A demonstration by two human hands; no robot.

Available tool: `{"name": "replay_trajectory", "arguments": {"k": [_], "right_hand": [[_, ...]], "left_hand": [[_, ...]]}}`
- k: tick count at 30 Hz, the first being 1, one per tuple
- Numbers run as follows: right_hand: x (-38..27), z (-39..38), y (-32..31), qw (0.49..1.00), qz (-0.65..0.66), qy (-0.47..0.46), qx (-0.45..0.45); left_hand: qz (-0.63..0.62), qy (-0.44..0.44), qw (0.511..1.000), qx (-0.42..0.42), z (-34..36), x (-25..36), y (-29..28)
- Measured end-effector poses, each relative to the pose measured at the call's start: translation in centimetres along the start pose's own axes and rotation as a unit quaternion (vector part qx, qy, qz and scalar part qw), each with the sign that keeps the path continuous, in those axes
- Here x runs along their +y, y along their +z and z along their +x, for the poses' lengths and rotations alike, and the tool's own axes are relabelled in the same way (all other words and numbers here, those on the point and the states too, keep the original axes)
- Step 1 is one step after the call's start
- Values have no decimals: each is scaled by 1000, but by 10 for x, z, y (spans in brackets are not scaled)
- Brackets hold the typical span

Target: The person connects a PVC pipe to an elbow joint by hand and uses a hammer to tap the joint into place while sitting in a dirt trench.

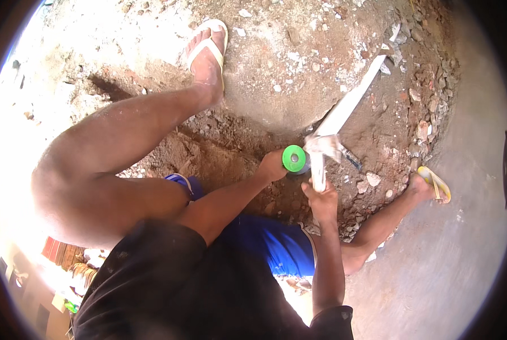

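Observation:
My left hand (272,165) is closed around a chisel with a round green hand guard (292,152); the guard's grey centre faces up and the lower end is hidden. Beside it, my right hand (322,199) grips the pale handle of a hammer (323,147). The hammer's head is smeared by motion and sits just right of the green guard, apart from its centre. Beyond the hammer a long white pipe (354,102) lies in the dirt, its near end partly covered by the hammer head. A thin dark piece (352,160) lies right of the hammer.
Rubble and broken stones (418,107) line the right side, along a smooth grey surface (435,249). A rough earth mound (281,73) rises ahead. My sandalled feet (208,59) are planted left and right. A trench of loose soil (208,156) runs beneath my hands.

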State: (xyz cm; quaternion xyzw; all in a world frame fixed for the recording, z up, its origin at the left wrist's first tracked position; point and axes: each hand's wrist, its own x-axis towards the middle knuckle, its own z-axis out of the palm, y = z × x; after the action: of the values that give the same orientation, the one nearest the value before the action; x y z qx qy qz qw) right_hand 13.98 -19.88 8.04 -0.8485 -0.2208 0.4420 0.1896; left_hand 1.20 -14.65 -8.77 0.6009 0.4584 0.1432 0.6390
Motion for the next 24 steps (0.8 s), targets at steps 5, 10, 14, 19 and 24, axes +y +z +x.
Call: {"name": "replay_trajectory", "arguments": {"k": [5, 10, 14, 19, 24], "right_hand": [[-21, 37, 46, 956, 266, -114, 53], [-2, 27, 58, 994, 105, 3, 19], [19, -7, 40, 995, 91, -21, 42], [39, -28, 16, 960, 252, -112, 38], [14, -21, 24, 946, 287, -124, 79]], "left_hand": [[63, 11, 997, -37, -5, 15, -14], [34, 11, 996, -78, -32, 20, -15], [31, 96, 992, -77, -56, 20, 8], [110, 364, 924, 45, -40, 54, -2], [107, 274, 955, 37, -46, 68, -9]]}}
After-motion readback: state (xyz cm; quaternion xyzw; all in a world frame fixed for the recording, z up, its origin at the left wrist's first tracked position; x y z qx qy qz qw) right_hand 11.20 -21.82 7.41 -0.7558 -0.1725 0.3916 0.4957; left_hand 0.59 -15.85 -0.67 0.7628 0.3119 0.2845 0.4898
